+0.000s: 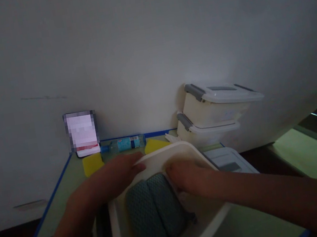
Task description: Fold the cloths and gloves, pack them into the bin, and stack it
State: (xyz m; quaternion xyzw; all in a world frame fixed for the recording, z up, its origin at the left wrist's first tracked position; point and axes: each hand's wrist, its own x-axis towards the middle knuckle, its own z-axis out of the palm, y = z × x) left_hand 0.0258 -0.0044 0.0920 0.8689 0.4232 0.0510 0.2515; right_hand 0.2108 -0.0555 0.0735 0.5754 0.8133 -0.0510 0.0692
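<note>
A white open plastic bin (116, 229) sits tilted in front of me. My left hand (131, 165) grips its far-left rim, thumb on the inner side. Inside lie two grey-green textured scrubbing sponges (144, 217), side by side. My right hand (184, 174) reaches into the bin from the right, just beside the sponges' far end. Its fingers are curled and point down; whatever they hold is hidden. Something small and dark (192, 217) shows by the sponges' right edge, too dim to name.
Behind the bin, a blue-labelled plastic bottle (128, 143) lies between two yellow pieces (92, 164). A screen device (82, 132) leans against the wall. Two lidded storage boxes (211, 110) are stacked at back right, with a pale lid (228, 159) nearer. Blue tape (56, 178) edges the table.
</note>
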